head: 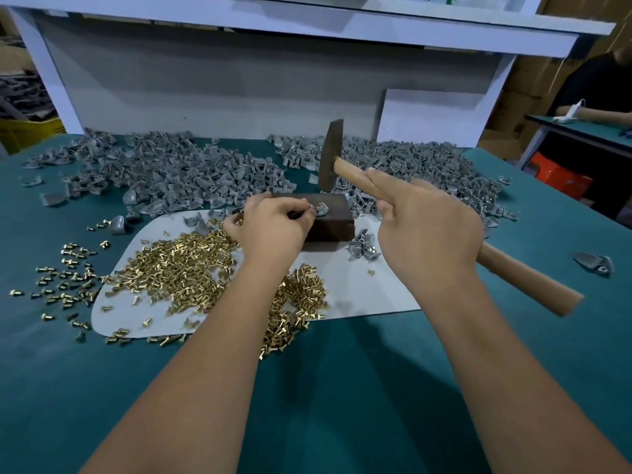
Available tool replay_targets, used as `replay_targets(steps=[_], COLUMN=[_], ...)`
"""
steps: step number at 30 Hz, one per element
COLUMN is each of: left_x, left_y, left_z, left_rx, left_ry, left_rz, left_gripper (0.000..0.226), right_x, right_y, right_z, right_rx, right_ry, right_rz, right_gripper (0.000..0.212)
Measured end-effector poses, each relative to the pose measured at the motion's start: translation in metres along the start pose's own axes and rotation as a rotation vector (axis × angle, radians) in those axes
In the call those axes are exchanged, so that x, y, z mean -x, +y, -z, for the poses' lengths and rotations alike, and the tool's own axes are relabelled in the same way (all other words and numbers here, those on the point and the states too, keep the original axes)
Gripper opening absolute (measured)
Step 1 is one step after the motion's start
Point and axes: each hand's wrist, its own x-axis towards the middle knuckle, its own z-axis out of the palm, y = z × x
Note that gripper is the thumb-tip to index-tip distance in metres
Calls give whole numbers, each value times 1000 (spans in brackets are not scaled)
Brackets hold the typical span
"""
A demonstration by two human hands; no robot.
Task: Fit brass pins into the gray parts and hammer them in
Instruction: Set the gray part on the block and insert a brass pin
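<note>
A dark metal block point(333, 220) sits on a white mat point(359, 289). On top of the block lies a gray part point(320, 209) with a brass pin in it. My left hand point(273, 224) pinches that part at its left side. My right hand point(427, 224) grips the wooden handle of a hammer point(331, 155), index finger stretched along it. The hammer's dark head hangs just above the block's far right corner. A heap of loose brass pins point(184, 265) covers the mat's left half.
Large piles of gray parts point(191, 169) fill the back of the green table point(325, 388). A few gray parts with pins point(362, 246) lie right of the block. One gray part point(593, 263) lies far right. Another person works at a table behind on the right.
</note>
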Motion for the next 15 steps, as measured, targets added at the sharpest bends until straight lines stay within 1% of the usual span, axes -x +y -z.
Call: replay_targets(steps=[3, 7, 8, 11, 12, 15], left_x=[-1, 0, 0, -3, -3, -2], left_y=[0, -3, -3, -4, -4, -5], left_z=[-1, -1, -2, -5, -5, -4], left_rx=[-25, -34, -41, -64, -56, -11], left_ry=[-6, 5, 4, 3, 8, 22], left_rz=[26, -21, -11, 17, 10, -17], left_gripper=[9, 15, 16, 14, 12, 13], right_x=[2, 3, 1, -3, -2, 2], right_y=[-3, -3, -3, -6, -6, -5], right_z=[0, -1, 0, 3, 3, 1], right_rx=[25, 24, 23, 33, 45, 63], right_ry=[10, -115, -99, 15, 18, -130], right_rz=[12, 51, 43, -19, -20, 53], right_gripper=[46, 53, 54, 55, 56, 59])
